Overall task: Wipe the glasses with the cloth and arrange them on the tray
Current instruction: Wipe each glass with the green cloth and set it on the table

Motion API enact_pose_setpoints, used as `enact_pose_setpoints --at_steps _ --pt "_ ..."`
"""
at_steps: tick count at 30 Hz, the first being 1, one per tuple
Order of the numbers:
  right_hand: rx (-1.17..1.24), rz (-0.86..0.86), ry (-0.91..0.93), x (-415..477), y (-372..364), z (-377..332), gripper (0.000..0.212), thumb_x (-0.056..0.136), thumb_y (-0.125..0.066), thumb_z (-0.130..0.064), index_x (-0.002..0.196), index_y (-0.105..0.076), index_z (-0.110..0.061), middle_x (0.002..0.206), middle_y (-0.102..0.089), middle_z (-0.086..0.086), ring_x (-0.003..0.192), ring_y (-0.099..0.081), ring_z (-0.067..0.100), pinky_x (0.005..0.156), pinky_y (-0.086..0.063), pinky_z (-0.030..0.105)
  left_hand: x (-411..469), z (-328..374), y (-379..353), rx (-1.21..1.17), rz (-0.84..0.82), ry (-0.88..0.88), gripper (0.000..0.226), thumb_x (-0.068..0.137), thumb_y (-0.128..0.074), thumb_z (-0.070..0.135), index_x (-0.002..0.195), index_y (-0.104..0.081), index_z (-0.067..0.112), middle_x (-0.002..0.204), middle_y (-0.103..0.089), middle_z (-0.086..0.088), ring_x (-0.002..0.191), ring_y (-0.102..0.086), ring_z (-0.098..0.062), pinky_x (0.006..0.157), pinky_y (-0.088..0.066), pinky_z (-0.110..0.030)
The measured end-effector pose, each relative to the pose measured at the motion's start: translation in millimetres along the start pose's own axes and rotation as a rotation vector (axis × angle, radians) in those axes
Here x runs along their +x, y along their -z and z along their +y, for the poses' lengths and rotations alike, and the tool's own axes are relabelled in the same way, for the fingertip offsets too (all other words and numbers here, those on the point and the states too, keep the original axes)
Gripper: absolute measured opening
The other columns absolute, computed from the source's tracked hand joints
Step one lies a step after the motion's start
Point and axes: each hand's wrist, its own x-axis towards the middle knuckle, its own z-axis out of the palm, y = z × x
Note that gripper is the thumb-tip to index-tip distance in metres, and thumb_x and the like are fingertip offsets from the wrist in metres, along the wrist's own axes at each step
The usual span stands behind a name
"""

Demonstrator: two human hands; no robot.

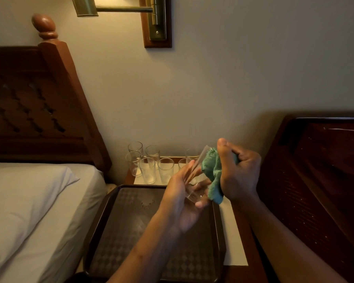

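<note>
The job looks like it is only just starting. The L hand (182, 203) has its fingers curled round one glass (195, 172), holding it by the bottom part. The glass is tipped, w/ its open end pointing up and to the R. It is up in the air over the far R corner of the tray (127, 231), not sitting on anything. The R hand (240, 172) is closed tight on the green cloth (211, 170) and pushes it against the side of the glass near the top, so this glass is getting wiped right now. I can't tell if the cloth goes inside it. No glass is on the tray yet, at least in the part I can see; the arms hide some of it. The other glasses (148, 168) stand close together at the back of the little table (233, 231), by the wall, just past the tray. I count abt 6 or 7, but the hands hide a few, so not sure. So what's left, I think: finish this one, put it on the tray, then do the same w/ all the rest. Almost the whole job is left to do.
</note>
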Motion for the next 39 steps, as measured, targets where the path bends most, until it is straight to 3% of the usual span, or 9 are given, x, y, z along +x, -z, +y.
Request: enact_pose_setpoints --at_steps 4,7,10,15,23,26,32,36,39 --pt "-0.023 0.05 -0.089 17.1 3.8 -0.9 0.054 0.103 -0.06 -0.025 0.05 -0.053 -0.019 0.044 -0.049 -0.011 0.038 -0.046 0.001 0.041 -0.035 0.013 6.3 -13.3 3.7 0.114 0.06 -0.195 0.064 0.097 -0.048 0.063 0.124 -0.069 0.01 0.115 -0.071 -0.025 0.091 -0.067 -0.033 0.061 -0.055 -0.035" --pt "-0.049 0.109 -0.132 27.6 6.8 -2.1 0.057 0.104 -0.061 -0.019 0.048 -0.05 -0.019 0.041 -0.045 -0.013 0.035 -0.04 0.0 0.039 -0.03 0.013 12.5 -34.5 18.3 0.79 0.092 -0.751 0.053 0.099 -0.042 0.066 0.134 -0.057 0.029 0.111 -0.067 -0.001 0.097 -0.067 -0.016 0.072 -0.059 -0.029" --pt "-0.075 0.117 -0.163 27.4 6.2 -2.2 0.058 0.104 -0.061 -0.019 0.047 -0.048 -0.017 0.04 -0.042 -0.013 0.035 -0.037 0.001 0.038 -0.029 0.014 19.3 -49.5 27.4 1.058 0.12 -0.942 0.057 0.102 -0.042 0.064 0.148 -0.041 0.029 0.12 -0.062 0.013 0.108 -0.066 -0.014 0.079 -0.06 -0.032" --pt "-0.066 0.069 -0.137 24.5 6.3 -6.7 0.056 0.104 -0.06 -0.026 0.052 -0.052 -0.007 0.045 -0.047 -0.006 0.039 -0.043 0.009 0.039 -0.032 0.021 17.9 -50.1 18.3 0.704 0.04 -0.805 0.033 0.102 -0.047 0.054 0.13 -0.051 0.037 0.103 -0.067 0.009 0.093 -0.069 -0.02 0.069 -0.06 -0.043" --pt "0.001 -0.036 -0.013 22.7 8.5 -11.7 0.051 0.104 -0.059 -0.02 0.054 -0.049 -0.023 0.047 -0.045 -0.012 0.041 -0.042 0.002 0.043 -0.032 0.015 0.3 -18.5 15.3 -0.268 -0.313 0.163 0.057 0.098 -0.042 0.052 0.114 -0.059 0.0 0.072 -0.06 -0.013 0.032 -0.044 -0.011 0.032 -0.034 -0.018" --pt "0.018 -0.023 -0.055 26.2 10.2 -9.9 0.055 0.105 -0.059 -0.014 0.051 -0.048 -0.024 0.046 -0.044 -0.014 0.039 -0.041 0.001 0.043 -0.032 0.014 3.5 -21.4 14.7 0.051 -0.188 0.056 0.068 0.1 -0.035 0.065 0.116 -0.067 0.008 0.08 -0.066 -0.014 0.046 -0.053 -0.019 0.042 -0.044 -0.026" --pt "-0.042 0.076 -0.076 33.9 11.0 -11.8 0.056 0.104 -0.061 -0.016 0.05 -0.05 -0.018 0.044 -0.045 -0.01 0.038 -0.04 0.003 0.04 -0.03 0.016 15.8 -43.5 27.8 1.133 0.091 -0.862 0.064 0.1 -0.035 0.07 0.146 -0.042 0.026 0.115 -0.065 0.009 0.097 -0.068 -0.008 0.072 -0.057 -0.024" --pt "-0.039 0.081 -0.088 32.5 7.3 -15.5 0.055 0.105 -0.061 -0.02 0.05 -0.052 -0.017 0.045 -0.046 -0.004 0.04 -0.044 0.005 0.042 -0.033 0.019 15.2 -45.5 21.6 0.942 0.035 -0.864 0.044 0.104 -0.042 0.054 0.137 -0.046 0.027 0.105 -0.065 0.01 0.095 -0.067 -0.017 0.075 -0.059 -0.041" --pt "-0.019 0.098 -0.096 32.7 9.1 -15.6 0.055 0.105 -0.06 -0.02 0.051 -0.05 -0.015 0.045 -0.045 -0.007 0.04 -0.042 0.004 0.042 -0.032 0.017 9.3 -36.0 12.8 0.492 -0.058 -0.493 0.054 0.095 -0.049 0.063 0.125 -0.059 0.019 0.091 -0.067 0.002 0.073 -0.064 -0.016 0.06 -0.054 -0.031"
